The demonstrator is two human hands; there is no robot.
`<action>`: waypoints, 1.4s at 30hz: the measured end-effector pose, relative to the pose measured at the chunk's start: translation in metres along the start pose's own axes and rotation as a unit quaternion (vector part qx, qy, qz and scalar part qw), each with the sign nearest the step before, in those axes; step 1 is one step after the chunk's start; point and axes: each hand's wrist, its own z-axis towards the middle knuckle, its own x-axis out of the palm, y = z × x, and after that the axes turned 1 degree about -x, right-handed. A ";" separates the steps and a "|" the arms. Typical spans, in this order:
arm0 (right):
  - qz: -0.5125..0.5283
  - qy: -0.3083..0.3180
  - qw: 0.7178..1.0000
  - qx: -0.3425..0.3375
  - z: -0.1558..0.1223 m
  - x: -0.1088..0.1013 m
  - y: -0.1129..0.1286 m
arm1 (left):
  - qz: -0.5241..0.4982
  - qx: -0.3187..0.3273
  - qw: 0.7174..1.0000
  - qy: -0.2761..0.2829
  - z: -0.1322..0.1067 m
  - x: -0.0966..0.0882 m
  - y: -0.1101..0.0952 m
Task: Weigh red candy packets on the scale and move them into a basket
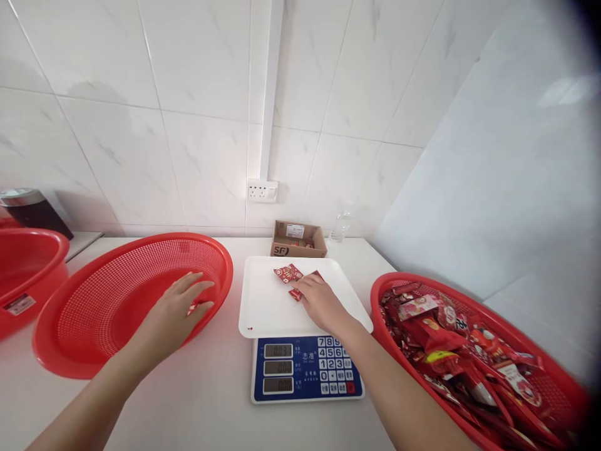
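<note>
My left hand (176,310) reaches into a red mesh basket (117,300) on the left, its fingers curled over a small red packet (191,308) near the basket's right wall. My right hand (319,300) lies on the white tray (272,300) of a digital scale (305,368), its fingertips pinching a red packet (295,293). Two more red packets (288,273) rest on the tray just beyond that hand. On the right stands another red basket (380,307), piled with several red snack packets (451,351).
A red plastic basin (28,269) sits at the far left with a dark container (28,210) behind it. An open cardboard box (298,240) and a clear water bottle (342,227) stand against the tiled wall under a power socket (262,191). All rests on a white counter (197,401).
</note>
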 end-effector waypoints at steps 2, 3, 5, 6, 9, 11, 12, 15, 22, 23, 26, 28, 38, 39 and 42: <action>0.001 0.007 1.000 0.021 -0.001 -0.001 0.002 | -0.035 0.022 0.999 0.007 -0.003 0.002 -0.015; 0.017 0.006 0.999 0.035 -0.003 -0.002 0.004 | -0.058 0.043 0.997 0.015 -0.004 0.003 -0.025; 0.098 0.000 0.993 0.058 -0.008 -0.007 0.014 | -0.110 0.092 0.989 0.037 -0.007 0.006 -0.045; 0.159 0.001 0.985 0.061 -0.011 -0.010 0.022 | -0.137 0.111 0.983 0.053 -0.009 0.009 -0.056; 0.315 0.018 0.948 0.050 -0.022 -0.023 0.048 | -0.252 0.117 0.953 0.123 -0.010 0.017 -0.083; 0.345 0.016 0.937 0.052 -0.028 -0.029 0.063 | -0.335 0.104 0.924 0.150 -0.010 0.023 -0.095; 0.348 0.011 0.936 0.057 -0.030 -0.031 0.067 | -0.372 0.098 0.910 0.152 -0.009 0.026 -0.099; 0.348 0.007 0.936 0.051 -0.032 -0.032 0.066 | -0.420 0.078 0.895 0.125 -0.007 0.028 -0.100; 0.117 -0.051 0.989 0.080 -0.010 -0.023 0.009 | -0.151 -0.052 0.986 -0.053 0.001 -0.005 -0.043; 0.080 -0.039 0.992 0.092 -0.005 -0.020 0.001 | -0.114 -0.066 0.989 -0.061 0.002 -0.010 -0.034; 0.035 0.000 0.993 0.115 0.005 -0.013 -0.012 | -0.034 -0.059 0.995 -0.071 0.006 -0.014 -0.017; 0.030 0.016 0.992 0.122 0.008 -0.010 -0.013 | -0.016 -0.017 0.998 -0.054 0.010 -0.010 -0.020; -0.023 0.058 0.986 0.156 -0.016 -0.022 0.001 | -0.046 0.185 0.975 0.117 0.059 0.038 -0.111; -0.022 0.058 0.986 0.156 -0.021 -0.025 0.002 | -0.051 0.192 0.972 0.125 0.066 0.045 -0.118; 0.013 0.048 0.984 0.172 -0.037 -0.031 0.001 | -0.079 0.185 0.970 0.139 0.087 0.066 -0.130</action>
